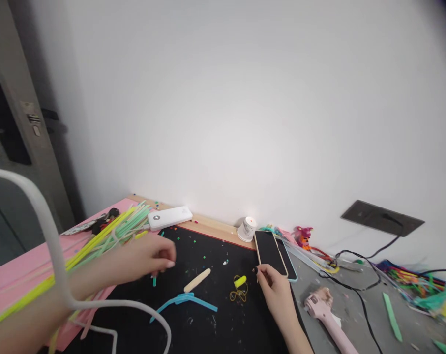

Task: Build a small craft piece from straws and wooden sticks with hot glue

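Observation:
My left hand (157,254) hovers over the left side of a black mat (208,329), fingers curled and closed. Bits of a thin teal strip (155,281) show above and below it; whether the fingers hold the strip is hidden. At the mat's right side, my right hand (273,286) is closed in a pinch, with a tiny dark spot at the fingertips that I cannot identify. Between the hands lie a wooden craft stick (197,280), a bent light-blue strip (202,301), a small yellow roll (240,281) and a tan rubber band (239,295).
Yellow and green strips (129,223) lie on pink sheeting (9,265) at left. A white frame (56,246) crosses the left foreground. Along the back stand a white device (170,218), a paper cup (247,229) and phones (271,253). A pink glue gun (328,319) and black cable (363,300) lie right.

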`<control>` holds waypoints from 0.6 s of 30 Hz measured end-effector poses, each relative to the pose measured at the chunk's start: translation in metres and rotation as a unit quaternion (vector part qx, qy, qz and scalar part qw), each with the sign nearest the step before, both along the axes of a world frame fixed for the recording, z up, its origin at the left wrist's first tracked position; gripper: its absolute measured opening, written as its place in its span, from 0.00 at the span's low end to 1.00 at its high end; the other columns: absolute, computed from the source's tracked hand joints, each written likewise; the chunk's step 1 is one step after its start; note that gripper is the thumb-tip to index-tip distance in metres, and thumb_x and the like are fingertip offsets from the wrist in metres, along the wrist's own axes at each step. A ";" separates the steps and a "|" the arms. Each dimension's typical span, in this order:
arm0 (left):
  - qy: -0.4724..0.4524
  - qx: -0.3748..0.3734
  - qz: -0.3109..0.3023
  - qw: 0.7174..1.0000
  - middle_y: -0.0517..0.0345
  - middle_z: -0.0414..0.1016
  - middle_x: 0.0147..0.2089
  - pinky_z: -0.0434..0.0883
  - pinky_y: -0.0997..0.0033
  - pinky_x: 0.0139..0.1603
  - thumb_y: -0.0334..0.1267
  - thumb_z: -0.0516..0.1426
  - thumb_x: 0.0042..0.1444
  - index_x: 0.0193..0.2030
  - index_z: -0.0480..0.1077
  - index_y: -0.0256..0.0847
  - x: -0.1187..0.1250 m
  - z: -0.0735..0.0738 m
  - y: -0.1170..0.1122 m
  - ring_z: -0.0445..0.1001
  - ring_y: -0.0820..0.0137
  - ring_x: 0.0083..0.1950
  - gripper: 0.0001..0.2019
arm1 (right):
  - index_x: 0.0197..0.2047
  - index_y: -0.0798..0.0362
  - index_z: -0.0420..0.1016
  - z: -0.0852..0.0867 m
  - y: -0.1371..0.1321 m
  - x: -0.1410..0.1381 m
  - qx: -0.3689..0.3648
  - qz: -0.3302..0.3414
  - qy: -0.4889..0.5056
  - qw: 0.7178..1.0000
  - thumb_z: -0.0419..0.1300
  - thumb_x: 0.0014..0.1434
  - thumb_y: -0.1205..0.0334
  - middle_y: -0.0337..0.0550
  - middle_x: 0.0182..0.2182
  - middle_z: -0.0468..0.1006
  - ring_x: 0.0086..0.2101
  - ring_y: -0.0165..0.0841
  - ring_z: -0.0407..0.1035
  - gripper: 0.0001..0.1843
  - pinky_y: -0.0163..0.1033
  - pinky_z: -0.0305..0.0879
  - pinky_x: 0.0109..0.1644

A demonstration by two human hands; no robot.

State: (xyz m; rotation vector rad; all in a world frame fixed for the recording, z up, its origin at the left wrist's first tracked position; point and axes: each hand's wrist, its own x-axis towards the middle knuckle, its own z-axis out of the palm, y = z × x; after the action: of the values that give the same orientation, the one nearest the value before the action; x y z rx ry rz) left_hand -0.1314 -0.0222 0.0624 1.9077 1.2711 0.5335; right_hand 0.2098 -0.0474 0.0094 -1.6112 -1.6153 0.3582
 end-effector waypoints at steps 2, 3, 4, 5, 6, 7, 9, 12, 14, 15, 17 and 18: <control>0.047 -0.008 -0.041 0.998 0.65 0.72 0.24 0.62 0.73 0.25 0.36 0.58 0.47 0.26 0.72 0.42 0.034 -0.007 0.024 0.73 0.67 0.26 0.02 | 0.27 0.53 0.72 -0.001 -0.003 0.001 0.001 -0.006 0.003 1.000 0.54 0.56 0.52 0.37 0.17 0.67 0.19 0.32 0.60 0.15 0.34 0.55 0.22; 0.071 -0.004 -0.044 0.996 0.64 0.72 0.24 0.61 0.73 0.24 0.35 0.60 0.43 0.25 0.71 0.42 0.049 -0.012 0.031 0.72 0.66 0.26 0.01 | 0.27 0.53 0.72 -0.002 -0.004 0.001 0.002 -0.007 0.004 1.000 0.53 0.56 0.52 0.37 0.17 0.67 0.19 0.32 0.60 0.15 0.34 0.55 0.23; 0.097 0.010 -0.025 0.995 0.62 0.72 0.26 0.60 0.72 0.24 0.34 0.61 0.38 0.24 0.71 0.42 0.062 -0.019 0.035 0.72 0.65 0.27 0.04 | 0.27 0.53 0.72 -0.002 -0.004 0.001 0.005 -0.007 0.005 1.000 0.53 0.56 0.53 0.37 0.17 0.67 0.19 0.32 0.61 0.15 0.34 0.55 0.23; 0.114 0.000 -0.025 0.993 0.60 0.71 0.25 0.59 0.71 0.23 0.33 0.63 0.32 0.21 0.70 0.41 0.072 -0.025 0.037 0.70 0.63 0.26 0.07 | 0.27 0.53 0.72 -0.002 -0.004 0.001 0.007 -0.005 0.006 1.000 0.53 0.57 0.53 0.37 0.17 0.67 0.19 0.31 0.61 0.14 0.34 0.55 0.23; 0.118 0.001 -0.025 0.993 0.59 0.70 0.24 0.58 0.70 0.24 0.31 0.63 0.30 0.20 0.69 0.41 0.079 -0.030 0.037 0.70 0.63 0.26 0.07 | 0.27 0.53 0.71 -0.002 -0.005 0.000 0.008 -0.003 0.006 1.000 0.53 0.57 0.54 0.36 0.17 0.67 0.19 0.31 0.60 0.14 0.34 0.54 0.23; 0.123 -0.007 -0.033 0.992 0.59 0.69 0.23 0.58 0.70 0.24 0.30 0.62 0.30 0.17 0.67 0.41 0.084 -0.034 0.036 0.70 0.62 0.26 0.07 | 0.26 0.53 0.71 -0.002 -0.005 0.000 0.009 -0.001 0.007 1.000 0.53 0.57 0.55 0.36 0.17 0.66 0.19 0.31 0.60 0.14 0.33 0.54 0.23; 0.117 -0.011 -0.047 0.992 0.58 0.69 0.22 0.58 0.69 0.24 0.29 0.58 0.34 0.17 0.67 0.41 0.088 -0.038 0.035 0.69 0.62 0.26 0.04 | 0.26 0.53 0.71 0.000 -0.006 -0.002 0.005 -0.002 0.016 1.000 0.53 0.57 0.56 0.36 0.17 0.66 0.19 0.30 0.60 0.13 0.33 0.53 0.23; 0.085 -0.024 -0.072 0.993 0.59 0.70 0.22 0.58 0.71 0.25 0.31 0.54 0.40 0.21 0.67 0.41 0.086 -0.035 0.038 0.70 0.64 0.26 0.03 | 0.28 0.54 0.71 0.003 -0.008 -0.005 -0.005 -0.008 0.046 0.999 0.53 0.58 0.55 0.35 0.18 0.65 0.19 0.30 0.59 0.13 0.33 0.53 0.23; 0.044 -0.064 -0.098 0.992 0.61 0.70 0.22 0.59 0.73 0.25 0.33 0.54 0.42 0.23 0.66 0.41 0.083 -0.031 0.043 0.70 0.66 0.26 0.01 | 0.28 0.54 0.71 0.005 -0.009 -0.006 -0.009 -0.010 0.066 0.998 0.52 0.58 0.55 0.35 0.18 0.66 0.19 0.30 0.59 0.14 0.33 0.53 0.23; 0.024 -0.092 -0.110 0.989 0.62 0.70 0.22 0.58 0.73 0.25 0.34 0.55 0.42 0.24 0.66 0.40 0.081 -0.028 0.045 0.69 0.67 0.25 0.01 | 0.28 0.54 0.71 0.005 -0.009 -0.007 -0.009 -0.011 0.072 0.997 0.52 0.58 0.55 0.35 0.18 0.66 0.19 0.30 0.59 0.14 0.33 0.53 0.23; -0.001 -0.120 -0.121 0.985 0.64 0.71 0.21 0.56 0.74 0.24 0.35 0.57 0.42 0.27 0.66 0.40 0.078 -0.023 0.048 0.67 0.69 0.24 0.04 | 0.28 0.55 0.71 0.005 -0.008 -0.007 -0.008 -0.013 0.078 0.997 0.52 0.58 0.54 0.35 0.18 0.66 0.19 0.30 0.60 0.14 0.33 0.54 0.23; -0.020 -0.123 -0.114 0.986 0.65 0.70 0.21 0.56 0.75 0.24 0.36 0.57 0.42 0.29 0.66 0.41 0.077 -0.021 0.049 0.66 0.70 0.24 0.05 | 0.29 0.55 0.71 0.006 -0.008 -0.007 -0.007 -0.016 0.078 0.997 0.52 0.58 0.54 0.35 0.18 0.66 0.19 0.30 0.60 0.14 0.33 0.54 0.23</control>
State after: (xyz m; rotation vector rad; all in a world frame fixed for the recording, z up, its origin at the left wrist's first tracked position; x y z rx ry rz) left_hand -0.0546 0.0267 0.0417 1.7949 1.0243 0.2802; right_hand 0.2031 -0.0556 0.0153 -1.5769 -1.4699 0.4675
